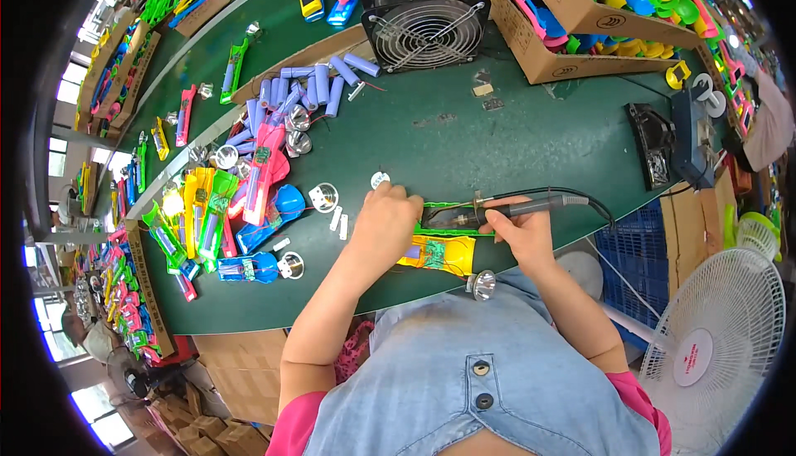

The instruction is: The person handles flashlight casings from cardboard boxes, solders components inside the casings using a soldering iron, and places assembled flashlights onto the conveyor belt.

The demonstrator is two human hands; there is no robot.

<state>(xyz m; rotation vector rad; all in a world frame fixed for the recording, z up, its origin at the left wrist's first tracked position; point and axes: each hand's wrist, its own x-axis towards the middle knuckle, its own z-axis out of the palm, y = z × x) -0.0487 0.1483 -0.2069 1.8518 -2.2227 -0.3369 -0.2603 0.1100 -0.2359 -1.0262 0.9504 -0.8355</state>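
Observation:
My right hand is closed around the dark handle of a soldering iron, whose cable loops off to the right. The iron's metal end points left, over an open green flashlight casing. My left hand is closed at the left end of this casing; its fingertips are hidden, so what they pinch does not show. Just below lies a yellow casing with a green circuit board and a purple battery cell. A shiny reflector sits by its lower right corner, at the table edge.
Purple battery cells, colourful casings and loose reflectors pile up at left. A black fan stands at the back, beside cardboard boxes of plastic parts. At right are a blue-grey unit and a white fan.

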